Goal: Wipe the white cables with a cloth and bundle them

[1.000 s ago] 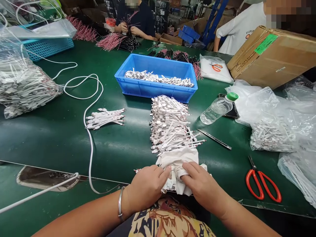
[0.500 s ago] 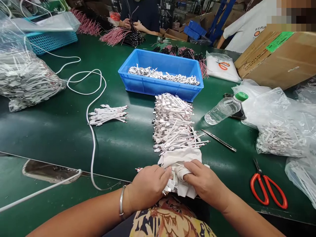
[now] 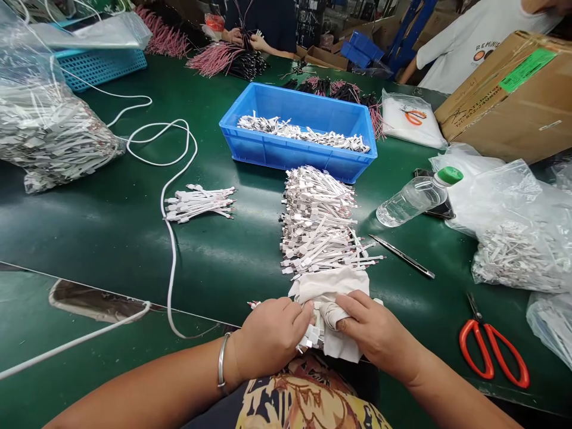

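Observation:
My left hand (image 3: 272, 333) is closed round a bundle of short white cables (image 3: 311, 338); their connector ends stick out on its right, and reddish wire tips show at its left. A white cloth (image 3: 333, 286) lies against those connectors, with my right hand (image 3: 375, 328) pinching a fold of it. Part of the bundle is hidden under my fingers and the cloth. Just beyond the cloth, a long pile of similar white cables (image 3: 317, 220) reaches toward the blue bin. A smaller bunch of white cables (image 3: 200, 203) rests on the left of the green table (image 3: 111, 232).
A blue bin (image 3: 299, 156) holds more white pieces. On the right are a water bottle (image 3: 413, 199), a knife (image 3: 402, 256), red-handled scissors (image 3: 494, 351), plastic bags (image 3: 513, 256) and a cardboard box (image 3: 504, 107). A white cord (image 3: 172, 268) loops at left. Two people are across the table.
The view has shifted slightly, so the table things appear a little farther right. Both hands keep nearly the same hold on the cables and cloth.

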A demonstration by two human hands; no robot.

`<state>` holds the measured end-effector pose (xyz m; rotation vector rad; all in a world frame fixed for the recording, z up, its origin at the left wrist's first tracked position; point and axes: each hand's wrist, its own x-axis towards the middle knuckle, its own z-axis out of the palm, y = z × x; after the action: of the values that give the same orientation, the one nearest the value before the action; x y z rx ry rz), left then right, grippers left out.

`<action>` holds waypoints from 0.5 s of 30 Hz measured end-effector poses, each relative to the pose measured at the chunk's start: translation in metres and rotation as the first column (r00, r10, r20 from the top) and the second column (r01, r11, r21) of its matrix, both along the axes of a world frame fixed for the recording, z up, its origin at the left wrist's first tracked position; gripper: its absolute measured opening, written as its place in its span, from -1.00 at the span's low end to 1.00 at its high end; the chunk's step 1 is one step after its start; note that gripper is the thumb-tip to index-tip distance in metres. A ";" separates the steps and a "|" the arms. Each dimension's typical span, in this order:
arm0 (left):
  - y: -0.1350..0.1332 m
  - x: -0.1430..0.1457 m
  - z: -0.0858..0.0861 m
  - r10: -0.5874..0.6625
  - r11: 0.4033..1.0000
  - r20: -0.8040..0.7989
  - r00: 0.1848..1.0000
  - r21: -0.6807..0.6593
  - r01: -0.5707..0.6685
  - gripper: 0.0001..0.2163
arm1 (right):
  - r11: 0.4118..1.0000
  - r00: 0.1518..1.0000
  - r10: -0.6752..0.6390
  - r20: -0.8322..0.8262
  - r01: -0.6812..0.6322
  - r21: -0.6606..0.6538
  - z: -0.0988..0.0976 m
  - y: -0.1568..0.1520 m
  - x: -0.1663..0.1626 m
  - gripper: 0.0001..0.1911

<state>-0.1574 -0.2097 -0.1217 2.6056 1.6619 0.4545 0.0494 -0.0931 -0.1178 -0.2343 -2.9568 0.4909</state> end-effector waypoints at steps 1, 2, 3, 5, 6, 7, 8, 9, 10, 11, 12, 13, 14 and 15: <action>0.000 0.000 0.000 -0.002 1.000 -0.002 1.000 -0.001 0.002 -0.73 | 1.000 1.000 0.004 0.003 -0.004 0.003 0.000 0.000 -0.001 -0.75; -0.001 0.000 0.000 -0.004 1.000 -0.003 1.000 -0.003 0.004 -0.73 | 1.000 1.000 0.010 0.008 -0.010 0.007 0.001 0.000 -0.002 -0.76; -0.001 0.000 0.000 -0.004 1.000 -0.004 1.000 -0.003 0.004 -0.73 | 1.000 1.000 0.017 0.012 -0.017 0.009 0.001 0.001 -0.002 -0.76; -0.001 0.000 -0.001 0.000 1.000 0.000 1.000 -0.005 0.000 -0.73 | 1.000 1.000 0.028 0.010 -0.028 0.007 0.001 0.001 -0.003 -0.76; -0.001 -0.001 -0.001 -0.001 1.000 0.004 1.000 -0.003 0.001 -0.73 | 1.000 1.000 0.028 0.006 -0.028 0.004 0.000 0.001 -0.002 -0.76; 0.000 -0.001 -0.001 -0.004 1.000 0.008 1.000 0.001 0.004 -0.73 | 1.000 1.000 0.024 0.000 -0.024 0.000 0.000 0.001 -0.001 -0.74; 0.000 -0.001 -0.001 -0.008 1.000 0.010 1.000 0.004 0.008 -0.73 | 1.000 1.000 0.018 -0.006 -0.018 -0.003 -0.001 0.001 -0.001 -0.73; 0.000 -0.001 -0.001 -0.011 1.000 0.010 1.000 0.005 0.011 -0.73 | 1.000 1.000 0.011 -0.012 -0.012 -0.003 -0.001 0.001 -0.001 -0.73; 0.000 -0.001 -0.001 -0.012 1.000 0.006 1.000 0.001 0.012 -0.73 | 1.000 1.000 0.009 -0.014 -0.009 -0.002 -0.002 0.001 -0.001 -0.73; 0.000 -0.001 -0.002 -0.014 1.000 0.000 1.000 -0.004 0.014 -0.72 | 1.000 1.000 0.011 -0.014 -0.011 0.003 -0.002 0.001 -0.002 -0.74; 0.000 -0.001 -0.002 -0.015 1.000 -0.006 1.000 -0.012 0.015 -0.71 | 1.000 1.000 0.015 -0.012 -0.015 0.010 -0.002 0.000 -0.003 -0.74; 0.000 -0.001 -0.002 -0.014 1.000 -0.010 1.000 -0.022 0.014 -0.71 | 1.000 1.000 0.021 -0.007 -0.021 0.017 -0.001 0.000 -0.004 -0.75; 0.000 -0.001 -0.002 -0.015 1.000 -0.011 1.000 -0.027 0.014 -0.70 | 0.999 1.000 0.026 -0.004 -0.025 0.022 -0.001 -0.001 -0.004 -0.76; 0.000 -0.001 -0.002 -0.014 1.000 -0.009 1.000 -0.026 0.013 -0.70 | 0.999 1.000 0.027 -0.004 -0.027 0.027 -0.001 -0.001 -0.004 -0.76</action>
<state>-0.1581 -0.2098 -0.1235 2.6030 1.6405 0.4185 0.0458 -0.0939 -0.1185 -0.1901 -2.9643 0.4543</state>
